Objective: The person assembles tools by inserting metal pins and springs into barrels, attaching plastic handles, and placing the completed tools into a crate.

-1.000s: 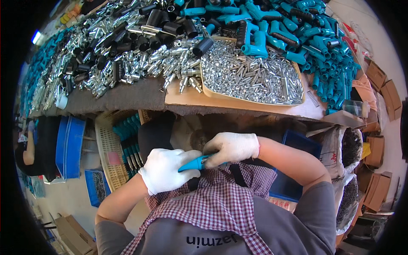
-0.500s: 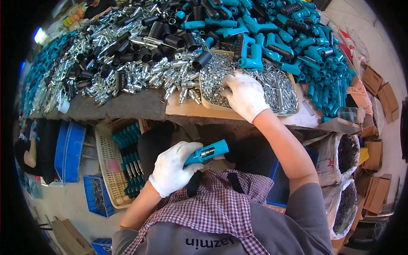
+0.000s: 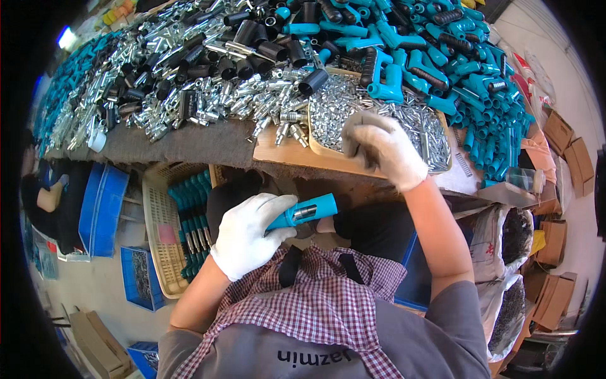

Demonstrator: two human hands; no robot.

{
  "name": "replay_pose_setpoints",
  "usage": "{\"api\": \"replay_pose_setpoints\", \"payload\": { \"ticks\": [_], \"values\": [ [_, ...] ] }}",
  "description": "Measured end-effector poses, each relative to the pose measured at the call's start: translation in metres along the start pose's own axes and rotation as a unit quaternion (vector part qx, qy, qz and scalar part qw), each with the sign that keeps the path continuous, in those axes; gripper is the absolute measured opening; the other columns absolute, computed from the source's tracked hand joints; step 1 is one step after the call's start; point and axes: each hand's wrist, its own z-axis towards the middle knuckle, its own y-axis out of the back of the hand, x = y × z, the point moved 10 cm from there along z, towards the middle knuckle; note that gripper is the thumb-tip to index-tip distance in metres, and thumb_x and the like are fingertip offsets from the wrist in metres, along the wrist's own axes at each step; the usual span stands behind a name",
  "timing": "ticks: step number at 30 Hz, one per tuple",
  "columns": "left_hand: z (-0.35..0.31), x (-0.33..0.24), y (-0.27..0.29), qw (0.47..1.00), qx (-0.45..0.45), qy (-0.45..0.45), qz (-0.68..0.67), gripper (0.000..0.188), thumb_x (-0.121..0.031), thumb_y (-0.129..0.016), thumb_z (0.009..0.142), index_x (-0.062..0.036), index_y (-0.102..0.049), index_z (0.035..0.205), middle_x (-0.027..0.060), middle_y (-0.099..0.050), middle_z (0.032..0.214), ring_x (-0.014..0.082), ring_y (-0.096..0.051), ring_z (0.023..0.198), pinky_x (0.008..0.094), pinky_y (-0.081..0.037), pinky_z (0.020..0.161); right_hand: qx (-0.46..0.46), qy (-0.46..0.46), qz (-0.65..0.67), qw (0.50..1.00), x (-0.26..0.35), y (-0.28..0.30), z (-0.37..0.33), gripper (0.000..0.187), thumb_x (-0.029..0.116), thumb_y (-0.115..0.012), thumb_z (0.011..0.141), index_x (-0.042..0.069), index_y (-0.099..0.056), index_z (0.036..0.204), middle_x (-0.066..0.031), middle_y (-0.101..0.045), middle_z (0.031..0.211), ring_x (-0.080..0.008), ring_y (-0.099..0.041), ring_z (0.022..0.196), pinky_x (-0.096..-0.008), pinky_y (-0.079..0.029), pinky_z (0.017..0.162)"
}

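Right grip (image 3: 382, 149) closer to tray rim (image 3: 324, 151) (blurred)

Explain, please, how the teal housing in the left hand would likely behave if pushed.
The teal housing is probably stiff: its free end juts straight from the left hand. Its rounded shape may roll; its smooth, shiny surface might feel slippery.

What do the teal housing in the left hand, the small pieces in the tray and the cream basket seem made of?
Teal housing: probably moulded plastic, semi-glossy; its even colour and soft highlights suggest this, though painted metal is possible.
Small pieces: apparently bare or plated metal, silvery, with bright glints.
Cream basket: likely moulded plastic, rather matte, judging by its regular openwork wall.
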Motion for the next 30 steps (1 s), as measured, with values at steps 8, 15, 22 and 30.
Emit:
{"api": "replay_pose_setpoints", "payload": {
  "ticks": [8,15,22,30],
  "values": [
    [0.001,-0.016,0.009,0.996,0.013,-0.051,0.070,0.052,-0.018,-0.080,0.066,-0.0069,-0.066,0.115,0.0108,-0.068,0.100,0.0285,-0.066,0.092,0.0359,-0.053,0.080,0.074,-0.059,0.239,0.966,-0.034,-0.038,-0.017,0.015,0.012,-0.060,0.089,0.000,-0.062,0.098,-0.0130,-0.068,0.091,-0.0155,-0.066,0.070,-0.0270,-0.055,0.059],
    [-0.001,-0.020,0.003,0.993,0.059,-0.042,0.088,0.051,-0.019,-0.081,0.064,-0.0042,-0.068,0.111,0.0122,-0.069,0.098,0.0306,-0.067,0.089,0.0382,-0.053,0.078,0.066,-0.010,0.072,0.995,-0.030,-0.046,-0.018,0.009,0.000,-0.068,0.081,0.000,-0.062,0.089,-0.0112,-0.066,0.090,-0.0147,-0.063,0.073,-0.0276,-0.053,0.065],
    [0.000,-0.028,0.002,0.987,0.066,-0.083,0.119,0.063,-0.018,-0.079,0.067,-0.0058,-0.060,0.126,0.0072,-0.065,0.084,0.0251,-0.062,0.077,0.0363,-0.050,0.069,0.122,0.052,-0.214,0.968,-0.021,-0.083,-0.030,0.017,0.012,-0.072,0.081,0.000,-0.071,0.092,-0.0118,-0.070,0.085,-0.0223,-0.067,0.079,-0.0344,-0.053,0.074],
    [-0.002,-0.034,-0.007,0.984,0.078,-0.094,0.128,0.072,-0.019,-0.080,0.067,-0.0028,-0.055,0.133,0.0053,-0.062,0.075,0.0233,-0.061,0.070,0.0359,-0.049,0.061,0.105,0.126,-0.351,0.922,-0.026,-0.103,-0.039,0.018,0.008,-0.068,0.080,0.002,-0.066,0.097,-0.0178,-0.066,0.086,-0.0325,-0.067,0.084,-0.0394,-0.052,0.075]
  ]
}}
